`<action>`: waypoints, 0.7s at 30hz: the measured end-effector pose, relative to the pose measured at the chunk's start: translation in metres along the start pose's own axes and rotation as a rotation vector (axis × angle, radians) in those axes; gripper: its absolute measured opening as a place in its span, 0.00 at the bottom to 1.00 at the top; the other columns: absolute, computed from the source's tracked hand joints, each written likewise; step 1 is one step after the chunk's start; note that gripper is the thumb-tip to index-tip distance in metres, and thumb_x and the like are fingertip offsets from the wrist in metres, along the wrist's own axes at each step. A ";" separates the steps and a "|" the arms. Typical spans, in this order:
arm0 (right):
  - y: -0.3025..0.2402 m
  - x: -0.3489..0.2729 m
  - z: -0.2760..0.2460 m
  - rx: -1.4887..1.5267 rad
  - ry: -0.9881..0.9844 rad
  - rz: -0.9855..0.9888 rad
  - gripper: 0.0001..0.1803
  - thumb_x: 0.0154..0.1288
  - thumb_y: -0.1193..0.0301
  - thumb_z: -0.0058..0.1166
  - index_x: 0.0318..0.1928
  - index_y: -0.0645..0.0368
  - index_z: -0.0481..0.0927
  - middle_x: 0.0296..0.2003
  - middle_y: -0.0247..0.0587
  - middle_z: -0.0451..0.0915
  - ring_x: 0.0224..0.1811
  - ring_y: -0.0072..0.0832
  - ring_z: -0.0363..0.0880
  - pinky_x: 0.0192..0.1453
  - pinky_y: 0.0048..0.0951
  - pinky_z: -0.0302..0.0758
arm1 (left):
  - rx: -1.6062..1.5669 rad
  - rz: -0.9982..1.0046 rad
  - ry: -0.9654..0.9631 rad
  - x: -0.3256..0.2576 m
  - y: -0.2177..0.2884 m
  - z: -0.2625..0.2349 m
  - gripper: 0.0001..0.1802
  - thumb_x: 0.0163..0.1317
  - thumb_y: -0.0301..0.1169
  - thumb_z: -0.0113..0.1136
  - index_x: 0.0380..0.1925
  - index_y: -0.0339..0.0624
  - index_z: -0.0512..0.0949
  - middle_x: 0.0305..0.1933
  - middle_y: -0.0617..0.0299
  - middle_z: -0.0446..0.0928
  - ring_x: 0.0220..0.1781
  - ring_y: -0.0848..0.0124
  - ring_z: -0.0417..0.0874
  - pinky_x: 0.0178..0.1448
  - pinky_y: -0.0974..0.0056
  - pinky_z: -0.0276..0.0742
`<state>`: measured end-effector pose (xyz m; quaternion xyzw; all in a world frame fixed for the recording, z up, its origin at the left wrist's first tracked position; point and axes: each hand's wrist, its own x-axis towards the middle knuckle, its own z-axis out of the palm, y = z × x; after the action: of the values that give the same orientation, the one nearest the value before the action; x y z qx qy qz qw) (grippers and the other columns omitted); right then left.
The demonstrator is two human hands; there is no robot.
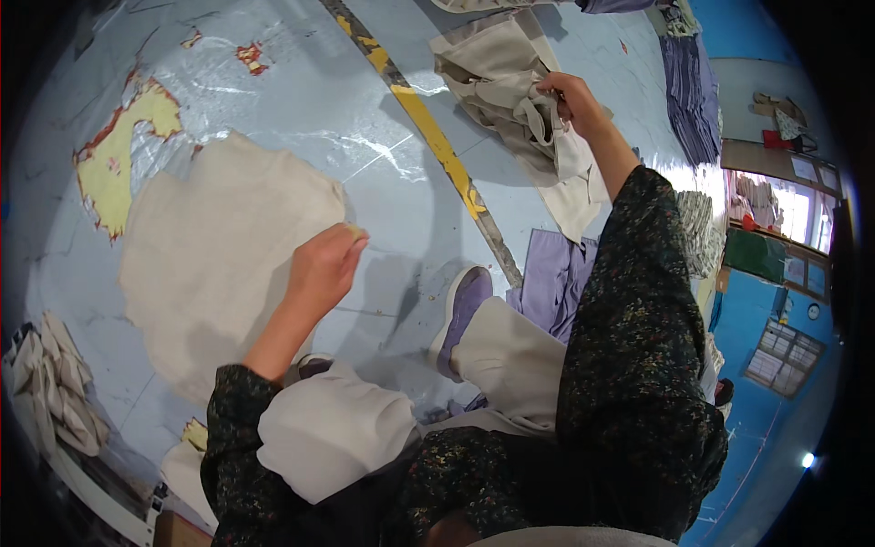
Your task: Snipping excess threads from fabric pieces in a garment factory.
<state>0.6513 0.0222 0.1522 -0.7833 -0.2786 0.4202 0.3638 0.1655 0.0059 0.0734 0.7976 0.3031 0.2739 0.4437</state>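
Observation:
My right hand (pixel 572 98) pinches the crumpled beige garment (pixel 499 62), which lies on the floor at the upper middle right. Its folds bunch beneath my fingers, and a paler end trails toward me. My left hand (pixel 326 264) is closed, held over the right edge of a wide cream cloth (pixel 219 246) spread out on the floor. A small yellowish bit shows at its fingertips, too little to name. Folded lilac cloth (pixel 551 278) lies close to my right forearm, just beyond my shoe (pixel 467 314).
A worn yellow floor stripe (pixel 428 137) runs between the cloths. Yellow patches (pixel 123 164) show through the torn floor covering at left. Piled purple cloth (pixel 690 96) lies at right, a beige heap (pixel 55 387) at far left. A blue wall (pixel 743 438) rises at right.

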 end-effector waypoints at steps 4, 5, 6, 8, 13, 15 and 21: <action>-0.034 -0.026 0.032 -0.075 -0.118 0.121 0.11 0.60 0.63 0.66 0.27 0.53 0.78 0.17 0.20 0.67 0.13 0.12 0.53 0.19 0.21 0.47 | -0.024 -0.031 -0.097 -0.004 0.003 0.012 0.04 0.65 0.29 0.57 0.34 0.42 0.78 0.31 0.52 0.77 0.34 0.50 0.80 0.36 0.51 0.75; -0.040 -0.031 0.039 -0.140 -0.157 0.104 0.14 0.61 0.61 0.67 0.28 0.53 0.78 0.17 0.19 0.68 0.13 0.11 0.54 0.19 0.20 0.47 | -0.028 -0.027 -0.130 -0.004 0.004 0.014 0.05 0.66 0.31 0.56 0.34 0.42 0.78 0.32 0.52 0.77 0.35 0.49 0.80 0.37 0.50 0.75; -0.047 -0.035 0.046 -0.140 -0.169 0.096 0.14 0.61 0.61 0.67 0.28 0.53 0.78 0.17 0.19 0.68 0.13 0.11 0.54 0.19 0.20 0.47 | -0.042 -0.057 -0.154 -0.004 0.005 0.016 0.07 0.67 0.32 0.55 0.33 0.41 0.78 0.33 0.52 0.78 0.37 0.48 0.80 0.39 0.49 0.74; -0.060 -0.047 0.060 -0.065 -0.281 0.040 0.15 0.65 0.58 0.66 0.29 0.54 0.78 0.18 0.18 0.68 0.14 0.10 0.55 0.19 0.19 0.48 | -0.053 -0.072 -0.169 -0.001 0.012 0.019 0.07 0.66 0.32 0.55 0.33 0.40 0.78 0.34 0.51 0.79 0.37 0.48 0.80 0.40 0.49 0.75; -0.075 -0.050 0.085 -0.140 -0.310 -0.102 0.11 0.68 0.65 0.61 0.33 0.59 0.79 0.19 0.21 0.69 0.14 0.10 0.56 0.20 0.18 0.50 | -0.148 -0.147 -0.198 0.018 0.010 0.034 0.11 0.65 0.34 0.59 0.42 0.38 0.80 0.39 0.52 0.81 0.39 0.56 0.82 0.44 0.57 0.77; -0.086 -0.049 0.091 -0.033 -0.135 -0.365 0.10 0.65 0.68 0.64 0.32 0.61 0.80 0.20 0.26 0.72 0.15 0.11 0.61 0.20 0.17 0.53 | -0.233 -0.318 -0.194 0.031 0.008 0.041 0.30 0.62 0.43 0.64 0.58 0.35 0.73 0.54 0.47 0.77 0.54 0.56 0.79 0.58 0.56 0.74; -0.177 -0.133 0.181 0.204 -0.276 -0.558 0.12 0.64 0.71 0.60 0.24 0.59 0.74 0.14 0.25 0.66 0.12 0.13 0.58 0.18 0.19 0.50 | -0.162 -0.275 0.097 0.041 -0.007 0.035 0.59 0.49 0.58 0.73 0.72 0.34 0.57 0.64 0.42 0.67 0.69 0.47 0.62 0.73 0.51 0.59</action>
<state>0.4072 0.0870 0.2861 -0.5717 -0.4857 0.4322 0.5004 0.2156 0.0192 0.0581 0.6961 0.4075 0.2720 0.5248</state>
